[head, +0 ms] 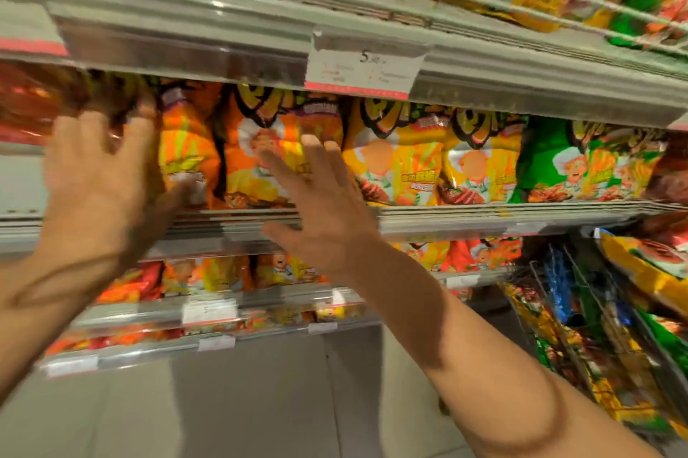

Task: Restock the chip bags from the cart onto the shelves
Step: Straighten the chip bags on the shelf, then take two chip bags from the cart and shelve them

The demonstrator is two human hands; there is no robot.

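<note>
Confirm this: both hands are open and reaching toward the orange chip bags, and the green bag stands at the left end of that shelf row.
Not quite. The head view shows the green bag toward the right end of the row, not the left. The rest holds: the left hand and right hand are open at the orange chip bags.

A single wide-angle view is given, taken from the person's head and directed forward and slightly upward at a run of store shelves [484,217], which are seen at close range and tilted in the frame. The underside of an upper shelf edge [223,29] is shown at the top, and a strip of floor [279,401] at the bottom. Both forearms are seen entering from the lower corners. The picture is blurred. No second view is provided.
</note>
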